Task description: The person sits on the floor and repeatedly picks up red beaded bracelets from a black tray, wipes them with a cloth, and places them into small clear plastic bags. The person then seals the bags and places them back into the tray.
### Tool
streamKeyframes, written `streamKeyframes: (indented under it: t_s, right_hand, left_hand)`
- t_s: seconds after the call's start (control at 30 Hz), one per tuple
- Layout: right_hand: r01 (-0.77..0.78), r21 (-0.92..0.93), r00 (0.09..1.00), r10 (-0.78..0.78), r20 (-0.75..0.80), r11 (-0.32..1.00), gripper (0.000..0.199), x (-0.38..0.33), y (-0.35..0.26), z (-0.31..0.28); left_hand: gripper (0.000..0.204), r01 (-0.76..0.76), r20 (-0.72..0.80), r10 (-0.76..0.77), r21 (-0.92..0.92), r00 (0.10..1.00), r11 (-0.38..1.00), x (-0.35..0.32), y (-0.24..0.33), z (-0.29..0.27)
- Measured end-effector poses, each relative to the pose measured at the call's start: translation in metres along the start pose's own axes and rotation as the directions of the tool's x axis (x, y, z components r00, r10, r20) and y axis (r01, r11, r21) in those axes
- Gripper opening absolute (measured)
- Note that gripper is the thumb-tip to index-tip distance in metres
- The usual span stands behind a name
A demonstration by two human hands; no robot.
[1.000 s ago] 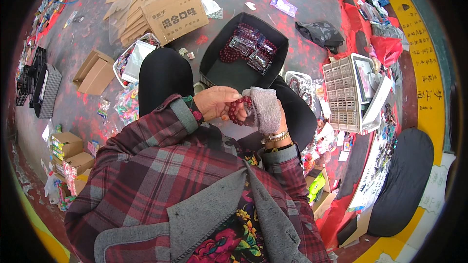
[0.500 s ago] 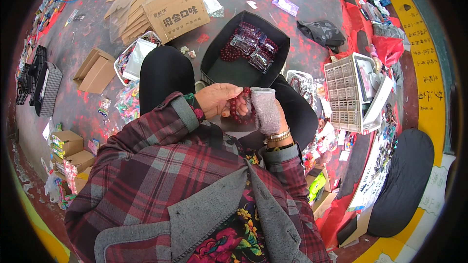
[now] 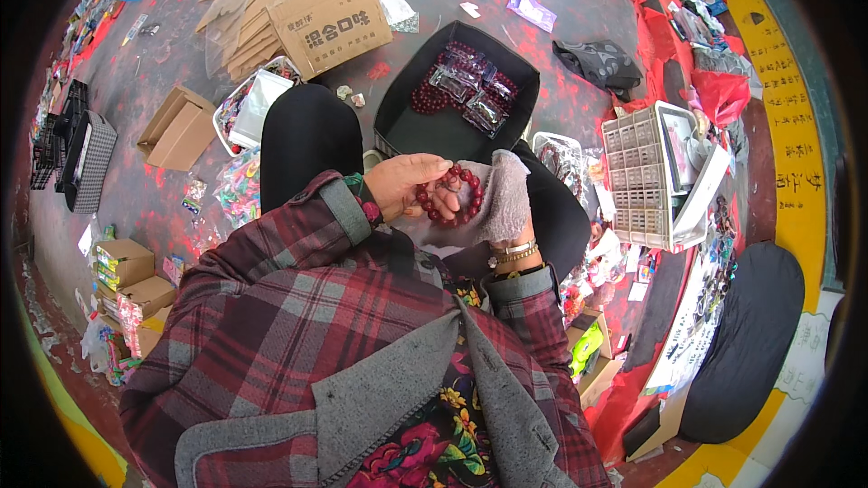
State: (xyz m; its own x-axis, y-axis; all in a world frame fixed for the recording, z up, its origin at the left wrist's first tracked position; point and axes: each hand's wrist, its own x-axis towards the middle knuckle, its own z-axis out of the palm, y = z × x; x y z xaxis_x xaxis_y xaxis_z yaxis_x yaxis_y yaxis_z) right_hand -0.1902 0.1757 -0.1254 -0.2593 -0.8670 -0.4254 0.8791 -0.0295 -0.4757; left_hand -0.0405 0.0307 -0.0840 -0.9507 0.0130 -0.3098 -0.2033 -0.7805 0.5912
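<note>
Between my hands a dark red bead bracelet (image 3: 476, 188) hangs as a round loop. My left hand (image 3: 403, 183) pinches it at its upper left. A greyish-pink cloth (image 3: 509, 192) drapes over my right hand (image 3: 520, 237) and hides most of its fingers; the cloth lies against the bracelet's right side. Just beyond the hands, between my knees, stands a black open box (image 3: 402, 131). Inside it are more red bead bracelets (image 3: 432, 99) and several small clear plastic packets (image 3: 485, 113).
A cardboard box (image 3: 330, 23) leans on flattened cardboard at the upper left. To the right stands a beige plastic basket (image 3: 637, 176). A white basket (image 3: 258, 108) sits beside my left knee, a brown carton (image 3: 176, 131) further left. A black bag (image 3: 597, 65) lies at the upper right.
The cloth has opened out and spread behind the bracelet. The bead loop now shows wider and rounder. My left hand has stayed nearly in place.
</note>
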Motion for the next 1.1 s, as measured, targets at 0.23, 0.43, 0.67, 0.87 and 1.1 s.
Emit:
streamKeyframes:
  t_s: [0.23, 0.43, 0.67, 0.87, 1.1]
  right_hand:
    - [0.241, -0.316, 0.967, -0.254, 0.003, 0.918, 0.021, -0.008, 0.003, 0.01]
    - [0.115, -0.17, 0.982, -0.138, -0.13, 0.979, 0.032, -0.005, -0.003, 0.02]
    - [-0.005, -0.015, 0.98, 0.008, 0.197, 1.0, 0.048, -0.009, -0.01, 0.04]
    - [0.234, -0.186, 0.968, -0.247, -0.053, 0.954, 0.027, -0.006, 0.007, 0.014]
    - [0.269, -0.38, 0.955, -0.297, -0.017, 0.885, 0.028, -0.005, 0.004, 0.013]
  left_hand:
    - [0.027, 0.011, 0.013, -0.012, 0.042, 1.0, 0.999, 0.002, -0.007, -0.005]
    - [0.027, 0.045, 0.003, -0.045, 0.022, 0.999, 0.999, 0.006, -0.012, -0.008]
    - [0.032, -0.069, 0.036, 0.081, -0.254, 0.996, 0.965, 0.003, -0.003, -0.012]
    - [0.032, -0.047, 0.027, 0.053, -0.184, 0.998, 0.982, 0.005, -0.008, -0.008]
    - [0.031, -0.035, -0.007, 0.035, -0.074, 0.999, 0.997, 0.004, -0.012, -0.012]
